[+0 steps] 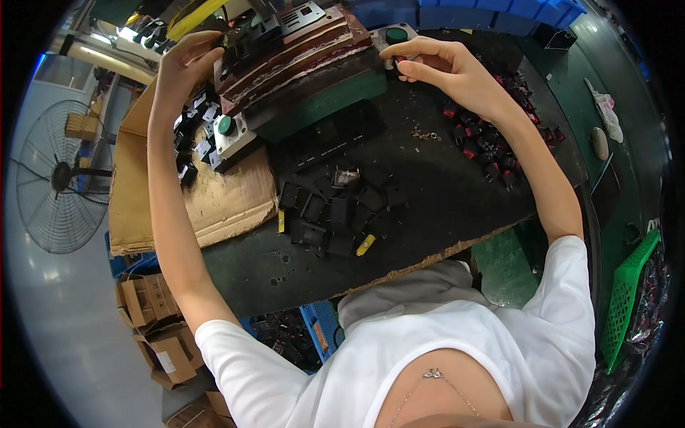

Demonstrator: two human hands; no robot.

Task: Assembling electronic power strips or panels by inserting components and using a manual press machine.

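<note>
My right hand (457, 71) is closed in a pinch on a small red-and-black switch (398, 61), partly hidden by the fingers, beside the far green button (396, 34). My left hand (187, 63) reaches to the left end of the bench machine (285, 60); its fingers are curled together by the dark fixture on top, and what they hold, if anything, is hidden. A second green button (226, 125) sits on a pale box below the left hand. Several red-and-black switches (492, 153) lie in a heap beneath my right forearm.
Black housings (335, 214), two with yellow strips, lie mid-table. Finished-looking black pieces (207, 146) rest on cardboard (239, 207) at left. Small metal bits (426, 134) are scattered near the switches. A fan (63, 175) stands left; blue bins (492, 11) line the back; a green basket (629, 303) is right.
</note>
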